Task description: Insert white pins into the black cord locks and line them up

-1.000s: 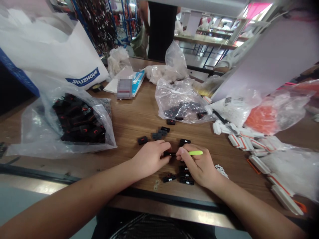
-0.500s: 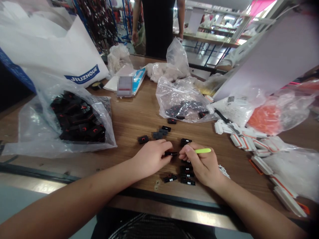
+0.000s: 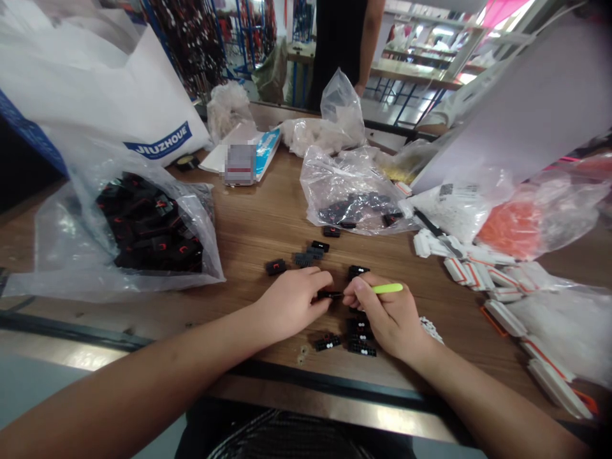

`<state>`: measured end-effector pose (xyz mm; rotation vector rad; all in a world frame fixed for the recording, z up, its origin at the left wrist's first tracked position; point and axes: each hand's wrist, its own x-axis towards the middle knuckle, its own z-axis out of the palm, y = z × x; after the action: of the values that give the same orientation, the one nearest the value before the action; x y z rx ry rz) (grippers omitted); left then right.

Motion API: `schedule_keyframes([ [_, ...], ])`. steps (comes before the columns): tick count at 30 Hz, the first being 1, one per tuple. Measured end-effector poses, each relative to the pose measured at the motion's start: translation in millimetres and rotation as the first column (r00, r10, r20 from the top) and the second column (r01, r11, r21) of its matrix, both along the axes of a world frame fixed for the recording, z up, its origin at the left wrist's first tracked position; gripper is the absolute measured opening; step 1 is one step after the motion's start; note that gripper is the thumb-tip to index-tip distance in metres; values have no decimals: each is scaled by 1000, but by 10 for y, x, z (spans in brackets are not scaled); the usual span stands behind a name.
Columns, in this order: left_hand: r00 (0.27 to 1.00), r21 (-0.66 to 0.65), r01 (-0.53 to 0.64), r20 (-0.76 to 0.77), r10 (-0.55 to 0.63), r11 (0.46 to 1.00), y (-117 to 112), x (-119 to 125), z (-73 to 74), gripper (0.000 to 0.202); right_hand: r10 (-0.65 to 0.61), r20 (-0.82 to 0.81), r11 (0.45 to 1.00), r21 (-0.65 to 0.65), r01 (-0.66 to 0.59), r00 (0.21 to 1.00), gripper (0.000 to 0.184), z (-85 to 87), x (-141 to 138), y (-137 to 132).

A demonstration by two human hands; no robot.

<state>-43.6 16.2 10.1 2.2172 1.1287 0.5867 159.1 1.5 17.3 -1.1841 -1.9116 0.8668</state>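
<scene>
Our left hand and right hand meet over the wooden desk, fingers curled and pinching a small black connector between them. Its long axis lies almost level, running across our view from hand to hand. Our right hand also grips a lime-green stick, which juts out to the right. Both forearms angle inward from the near desk edge. Just below lie black connectors with white dots; just above, more loose black connectors. Farther off sit 2 clear plastic bags of black connectors, and white orange-striped strips lie right. Beyond the desk stands a person in black.
</scene>
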Motion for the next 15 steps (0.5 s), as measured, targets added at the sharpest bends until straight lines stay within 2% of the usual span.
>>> schedule_keyframes([
  [8,1000,20,4,-20,-4,1000,-6,-4,11,6,33,2,999,-35,-33,999,31,42,4,14],
  [15,990,104,-20,-134,34,994,-3,-69,-1,3,-174,-216,984,3,179,961,32,-5,110,13],
])
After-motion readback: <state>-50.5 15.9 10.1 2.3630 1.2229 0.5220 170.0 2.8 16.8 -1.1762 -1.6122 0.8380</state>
